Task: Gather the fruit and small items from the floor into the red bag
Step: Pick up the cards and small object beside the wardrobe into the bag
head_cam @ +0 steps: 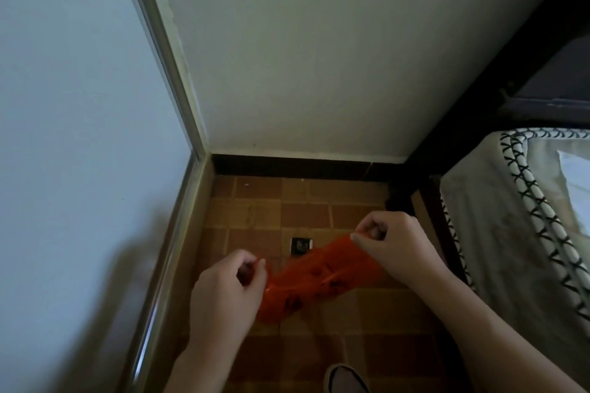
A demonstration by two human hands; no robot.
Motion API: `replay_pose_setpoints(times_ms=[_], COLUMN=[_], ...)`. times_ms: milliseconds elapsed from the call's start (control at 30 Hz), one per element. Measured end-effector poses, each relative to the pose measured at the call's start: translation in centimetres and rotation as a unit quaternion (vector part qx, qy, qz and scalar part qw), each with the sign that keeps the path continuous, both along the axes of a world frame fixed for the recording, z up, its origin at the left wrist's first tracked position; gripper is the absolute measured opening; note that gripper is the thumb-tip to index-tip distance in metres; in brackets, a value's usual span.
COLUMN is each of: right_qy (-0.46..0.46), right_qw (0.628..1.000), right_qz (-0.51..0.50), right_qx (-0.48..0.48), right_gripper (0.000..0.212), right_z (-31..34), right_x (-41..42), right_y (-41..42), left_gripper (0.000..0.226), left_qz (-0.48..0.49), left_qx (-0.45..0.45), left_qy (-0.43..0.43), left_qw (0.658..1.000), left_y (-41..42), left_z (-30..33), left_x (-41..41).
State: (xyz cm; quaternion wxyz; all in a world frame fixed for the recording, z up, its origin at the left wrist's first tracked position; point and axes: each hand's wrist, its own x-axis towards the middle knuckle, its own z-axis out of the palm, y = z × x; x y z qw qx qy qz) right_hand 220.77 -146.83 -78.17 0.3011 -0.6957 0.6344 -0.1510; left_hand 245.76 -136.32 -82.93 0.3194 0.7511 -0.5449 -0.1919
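Two bare hands stretch a red bag (314, 277) between them above a brown tiled floor (367, 322). The left hand (223, 293) pinches the bag's near-left edge; the right hand (392, 249) pinches its far-right edge. The bag's dark print is too blurred to read. A small dark square item (300, 245) lies on the floor beyond, partly hidden by the bag. A shoe (346, 380) is cut off at the bottom. A patterned blanket (510, 233) hangs on the right.

Single head-worn camera, angled forward and down.
It looks steeply onto the tiled floor (306, 217) toward the wall corner, close above the hands; bed (510, 233) to the corner's right.
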Motion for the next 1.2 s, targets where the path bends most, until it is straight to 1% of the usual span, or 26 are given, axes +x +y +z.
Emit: replay_pose_setpoints(times_ms=[133, 200, 300, 333, 367, 400, 433, 533, 633, 733, 800, 867, 933, 1033, 1133, 1200], right_qy=[0.009, 0.024, 0.072, 0.095, 0.117, 0.136, 0.149, 0.146, 0.13, 0.125, 0.144, 0.173, 0.179, 0.17, 0.185, 0.196], right_qw=[0.999, 0.998, 0.994, 0.99, 0.983, 0.975, 0.969, 0.962, 0.955, 0.955, 0.954, 0.949, 0.948, 0.951, 0.948, 0.943], right_qz=[-0.02, -0.024, -0.007, 0.018, 0.048, 0.071, 0.082, 0.1, 0.146, 0.177, 0.202, 0.232, 0.248, 0.254, 0.258, 0.269], right_qx=[-0.044, -0.056, -0.076, -0.102, -0.134, -0.161, -0.181, -0.21, -0.222, -0.204, -0.166, -0.124, -0.081, -0.041, -0.017, -0.002], right_gripper=[0.014, 0.013, 0.007, 0.005, 0.002, 0.003, 0.007, 0.017, 0.025, 0.037, 0.047, 0.063, 0.079, 0.094, 0.103, 0.108], right_z=[-1.9, -3.0, -5.3, -6.5, -7.9, -9.3, -10.8, -14.3, -16.5, -18.8, -20.3, -21.9, -23.1, -25.0, -27.8, -29.5], right_x=[-0.7, -0.7, -0.4, -0.2, -0.1, 0.0, 0.2, 0.8, 0.9, 0.3, -0.2, -0.7, -1.1, -1.1, -1.0, -1.2], right_y=[0.5, 0.7, 1.3, 1.4, 1.5, 1.5, 1.4, 1.0, 0.8, 1.1, 1.5, 1.9, 2.2, 2.3, 2.1, 2.0], left_gripper=[0.018, 0.017, 0.014, 0.017, 0.029, 0.041, 0.047, 0.047, 0.049, 0.047, 0.048, 0.054, 0.061, 0.069, 0.084, 0.079], left_qz=[-0.009, 0.0, 0.016, 0.018, 0.016, -0.001, -0.026, -0.128, -0.209, -0.259, -0.26, -0.249, -0.244, -0.261, -0.288, -0.303], left_qx=[-0.013, -0.028, -0.037, -0.037, -0.034, -0.034, -0.041, -0.053, -0.014, 0.045, 0.074, 0.105, 0.152, 0.24, 0.287, 0.314], left_qy=[-0.001, -0.019, -0.039, -0.037, -0.038, -0.047, -0.067, -0.137, -0.186, -0.232, -0.247, -0.254, -0.252, -0.257, -0.273, -0.294], left_qw=[1.0, 0.999, 0.998, 0.998, 0.999, 0.998, 0.997, 0.981, 0.96, 0.936, 0.931, 0.929, 0.924, 0.899, 0.872, 0.851], left_y=[0.2, 0.4, 0.0, -0.4, -0.8, -1.2, -1.6, -1.9, -1.2, -0.8, -1.1, -1.8, -2.7, -3.4, -3.8, -3.9], left_z=[-2.4, -2.9, -3.8, -4.2, -4.6, -5.0, -5.4, -7.3, -9.2, -11.7, -13.2, -14.5, -15.7, -17.7, -19.4, -20.5], left_x=[0.6, 0.9, 1.0, 1.0, 0.9, 0.8, 0.6, -0.1, -1.6, -3.2, -3.8, -4.2, -4.8, -5.5, -5.6, -5.4])
